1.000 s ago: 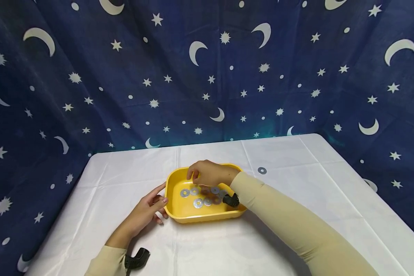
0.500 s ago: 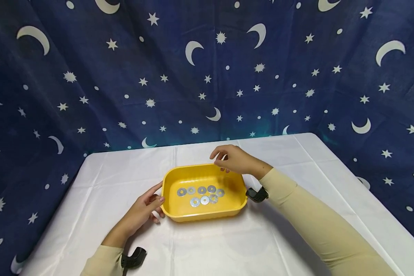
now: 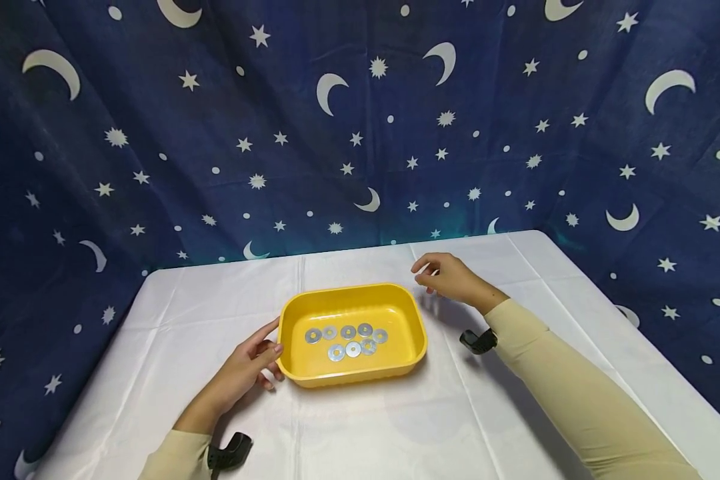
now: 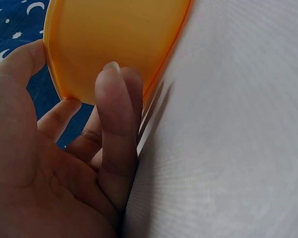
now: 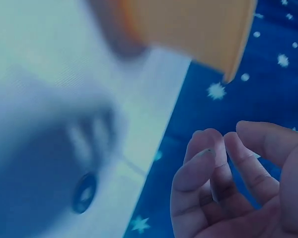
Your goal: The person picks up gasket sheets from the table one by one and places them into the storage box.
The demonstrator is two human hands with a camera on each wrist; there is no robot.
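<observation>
A yellow plastic tray [image 3: 300, 363] lies on the white-covered table, with several flat metal washers [image 3: 365, 329] spread on its floor. My left hand [image 3: 240, 370] is at the tray's left end, thumb at the rim and index fingertip against the outer wall; its lower fingers bend loosely in the left wrist view. My right hand [image 3: 453, 279] hovers past the tray's far right corner, fingers loosely bent, with nothing between thumb and fingertips in the right wrist view. A loose washer [image 5: 77, 199] lies on the cloth near this hand's shadow; the hand hides it in the head view.
White cloth [image 3: 384, 427] with creases covers the table. A dark blue curtain [image 3: 312, 100] with moons and stars hangs behind and along both sides. Black wrist devices [image 3: 479, 342] sit under both forearms.
My right hand has moved from over the tray's inside to the right, past its rim, and now covers the loose washer. The left hand stays at the tray's left end. The head view has shifted slightly.
</observation>
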